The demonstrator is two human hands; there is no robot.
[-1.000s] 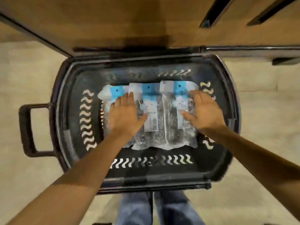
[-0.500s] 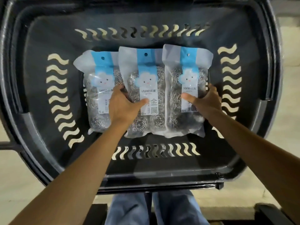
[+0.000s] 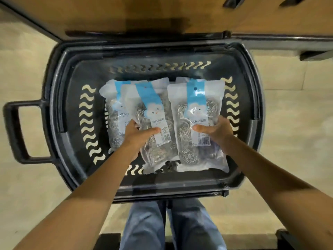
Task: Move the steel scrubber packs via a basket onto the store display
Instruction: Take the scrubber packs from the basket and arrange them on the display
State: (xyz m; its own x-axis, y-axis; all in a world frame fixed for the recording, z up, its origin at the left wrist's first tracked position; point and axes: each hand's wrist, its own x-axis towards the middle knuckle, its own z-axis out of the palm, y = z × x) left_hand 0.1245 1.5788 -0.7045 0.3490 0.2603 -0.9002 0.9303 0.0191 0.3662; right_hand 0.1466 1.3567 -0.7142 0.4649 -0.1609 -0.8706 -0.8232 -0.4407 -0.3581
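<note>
A person's two hands each grip one steel scrubber pack over a dark plastic basket (image 3: 252, 91). Three packs can be counted. The left hand (image 3: 138, 135) clamps the middle pack (image 3: 155, 109), thumb on its front and fingers hidden beneath. The right hand (image 3: 217, 130) holds the right pack (image 3: 196, 105) the same way. The left pack (image 3: 113, 112) lies on the basket floor, partly covered by the tilted middle one.

The basket has rows of wavy slots in its walls and one loop handle (image 3: 14, 132) on its left side. It stands on a pale tiled floor (image 3: 27, 60), against a brown wooden display (image 3: 162, 15). Two legs in blue jeans (image 3: 144, 222) show below it.

Each clear pack carries a blue strip with a white cloud face, a brand that appears to read "vunle", the characters "金属" and a "6"; coiled steel scrubbers show through.
</note>
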